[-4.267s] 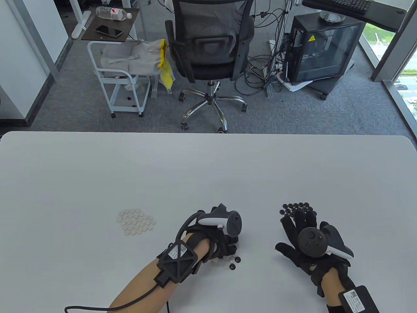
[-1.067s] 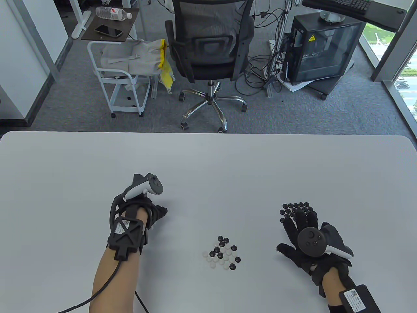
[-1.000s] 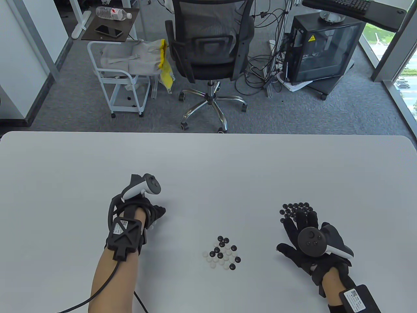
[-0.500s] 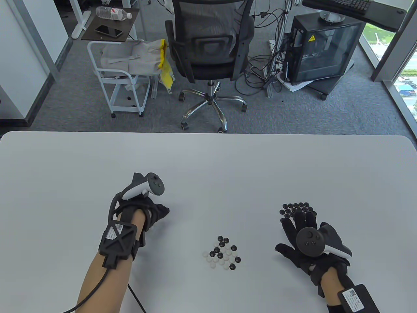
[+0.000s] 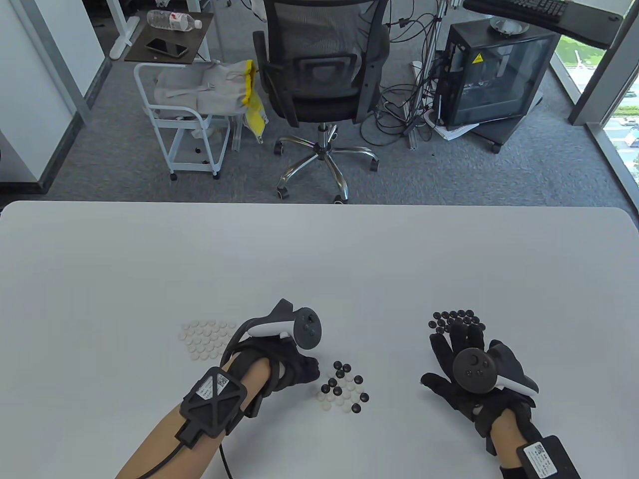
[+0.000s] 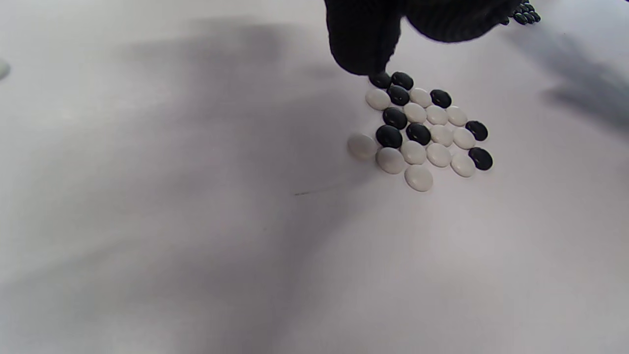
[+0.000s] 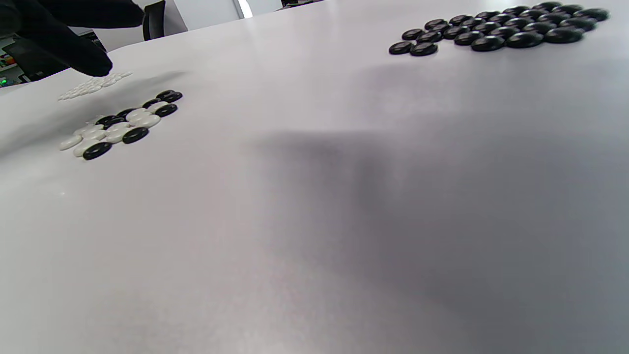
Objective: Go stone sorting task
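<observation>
Go stones lie in three groups on the counter (image 5: 319, 259): a mixed cluster (image 5: 343, 386) near the front middle, a white pile (image 5: 204, 339) to the left, a black pile (image 5: 457, 319) to the right. We read the two piles as sorted colours, set well apart so neither hand crosses the other.

Left hand (image 5: 289, 366) sits just left of the mixed cluster, fingers bunched and pointing at its near edge. Right hand (image 5: 467, 369) rests flat, fingers spread, tips touching the black pile; it holds nothing.

Left wrist view adds what the table view hides: one fingertip (image 6: 363, 49) comes down on a black stone (image 6: 381, 79) at the cluster's corner. Whether anything is pinched we cannot tell. Right wrist view shows the black pile (image 7: 496, 32) low and single-layered, and the mixed cluster (image 7: 123, 125) likewise flat.
</observation>
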